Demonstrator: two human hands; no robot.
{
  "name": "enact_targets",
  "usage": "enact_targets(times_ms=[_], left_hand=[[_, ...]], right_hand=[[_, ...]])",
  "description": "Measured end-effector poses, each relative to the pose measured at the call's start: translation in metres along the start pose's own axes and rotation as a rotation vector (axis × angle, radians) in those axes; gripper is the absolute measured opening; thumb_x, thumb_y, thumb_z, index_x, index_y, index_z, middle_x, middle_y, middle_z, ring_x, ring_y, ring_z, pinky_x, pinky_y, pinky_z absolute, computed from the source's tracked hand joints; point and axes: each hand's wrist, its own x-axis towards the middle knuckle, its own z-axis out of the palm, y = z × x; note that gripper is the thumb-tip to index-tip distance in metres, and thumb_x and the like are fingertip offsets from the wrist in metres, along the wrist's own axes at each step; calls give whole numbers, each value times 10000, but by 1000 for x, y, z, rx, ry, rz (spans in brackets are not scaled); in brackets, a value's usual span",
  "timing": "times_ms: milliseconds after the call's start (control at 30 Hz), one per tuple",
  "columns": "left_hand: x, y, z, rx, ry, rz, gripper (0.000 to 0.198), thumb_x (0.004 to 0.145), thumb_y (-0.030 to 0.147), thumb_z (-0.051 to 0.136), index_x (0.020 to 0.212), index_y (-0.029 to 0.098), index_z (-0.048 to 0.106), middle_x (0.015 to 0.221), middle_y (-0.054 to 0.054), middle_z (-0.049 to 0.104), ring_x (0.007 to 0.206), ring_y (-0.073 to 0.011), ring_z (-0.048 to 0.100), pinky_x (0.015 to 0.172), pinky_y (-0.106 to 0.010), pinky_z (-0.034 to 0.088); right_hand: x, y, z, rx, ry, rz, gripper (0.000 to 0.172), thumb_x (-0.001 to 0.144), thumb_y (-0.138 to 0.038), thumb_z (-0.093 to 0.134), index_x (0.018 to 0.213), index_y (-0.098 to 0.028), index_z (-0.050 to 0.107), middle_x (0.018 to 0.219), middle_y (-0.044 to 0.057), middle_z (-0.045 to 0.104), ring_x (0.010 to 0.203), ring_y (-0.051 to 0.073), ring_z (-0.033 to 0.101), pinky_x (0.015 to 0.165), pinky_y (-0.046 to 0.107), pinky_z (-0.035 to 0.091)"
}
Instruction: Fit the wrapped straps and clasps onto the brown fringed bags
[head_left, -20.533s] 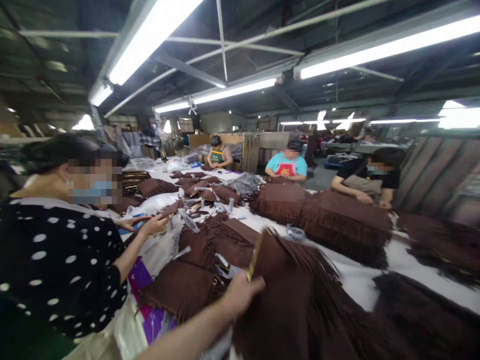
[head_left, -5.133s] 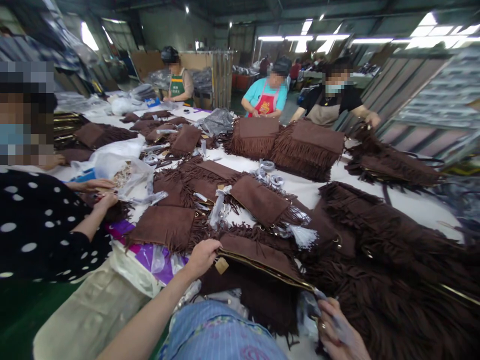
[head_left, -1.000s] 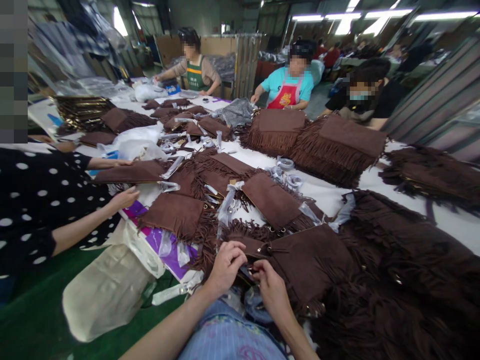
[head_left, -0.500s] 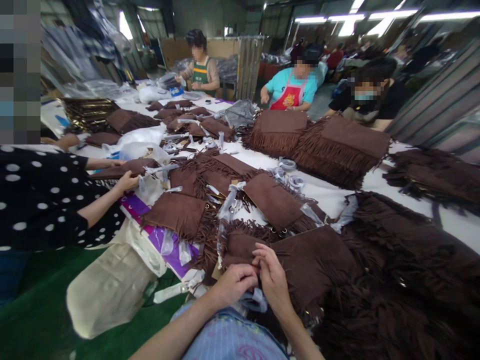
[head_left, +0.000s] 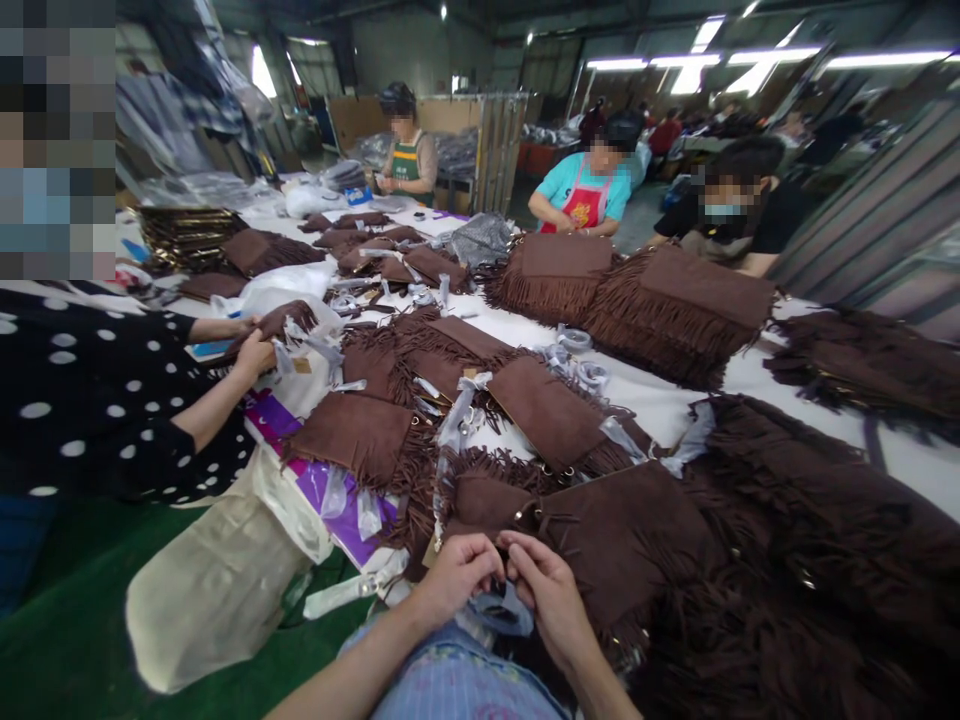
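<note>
At the near side of the white worktop [head_left: 754, 376], the left hand [head_left: 461, 575] and right hand [head_left: 547, 580] are nearly meeting at bent fingertips; I cannot tell whether either is gripping anything. A plastic-wrapped coil [head_left: 504, 612] is showing just below them, and a brown fringed bag [head_left: 630, 530] is lying just to the right. At left, 1 co-worker [head_left: 112, 400] in polka dots is holding a brown fringed piece [head_left: 289, 318].
</note>
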Motion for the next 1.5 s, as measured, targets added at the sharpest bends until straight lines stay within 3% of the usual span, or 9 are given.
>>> enact_targets(times_ms=[167, 333, 400, 500, 633, 767, 1067, 1500], left_hand=[[-1, 3, -2, 92, 21, 52, 285, 776, 403, 541, 627, 160, 549, 537, 36, 492, 502, -95, 412, 509, -215, 309], [-4, 3, -10, 270, 104, 162, 261, 827, 338, 516, 644, 163, 580, 662, 5, 578, 638, -123, 496, 603, -220, 370], [-4, 2, -13, 284, 146, 195, 257, 844, 324, 502, 670, 161, 600, 698, -4, 598, 643, -121, 504, 612, -220, 378], [-1, 0, -16, 195, 168, 101, 267, 844, 352, 489, 716, 153, 613, 594, 22, 544, 487, -92, 431, 495, -214, 326], [1, -4, -12, 63, 82, 0, 253, 799, 353, 532, 883, 138, 635, 597, 38, 530, 472, -87, 450, 459, -202, 315], [-1, -6, -5, 10, 45, 37, 244, 785, 264, 521, 999, 151, 551, 619, 55, 533, 498, -79, 464, 486, -188, 342], [-3, -4, 2, -40, -24, 71, 277, 760, 224, 538, 1023, 169, 472, 581, 81, 507, 479, -66, 434, 469, -167, 334], [-3, -5, 2, -49, 30, 70, 270, 784, 269, 565, 1022, 164, 492, 594, 73, 524, 496, -71, 443, 499, -184, 334]], right_hand=[[2, 1, 11, 53, -47, -24, 340, 707, -496, 753, 747, -173, 656, 569, -45, 575, 392, 23, 314, 366, 163, 186], [2, 5, 10, 113, -26, 27, 360, 672, -510, 775, 720, -188, 623, 641, -12, 643, 520, 90, 549, 420, 161, 413], [2, 9, 9, 109, -13, 11, 374, 687, -532, 754, 720, -194, 597, 612, -26, 633, 469, 81, 532, 376, 151, 390], [4, 12, 7, -8, -37, -39, 397, 731, -565, 699, 717, -190, 570, 516, -38, 611, 365, 64, 465, 341, 155, 358], [4, 14, 4, -122, -72, -92, 395, 754, -562, 678, 723, -180, 582, 484, -43, 593, 356, 76, 472, 361, 181, 389], [2, 12, 2, -117, -48, -99, 379, 765, -549, 675, 742, -179, 596, 481, -48, 586, 370, 79, 476, 378, 185, 389], [3, 12, 3, -41, -86, -47, 392, 713, -549, 722, 765, -168, 646, 506, -33, 617, 397, 86, 502, 387, 190, 409], [2, 22, 4, 54, -88, -29, 351, 728, -510, 731, 770, -172, 645, 537, -39, 608, 429, 74, 491, 391, 169, 391]])
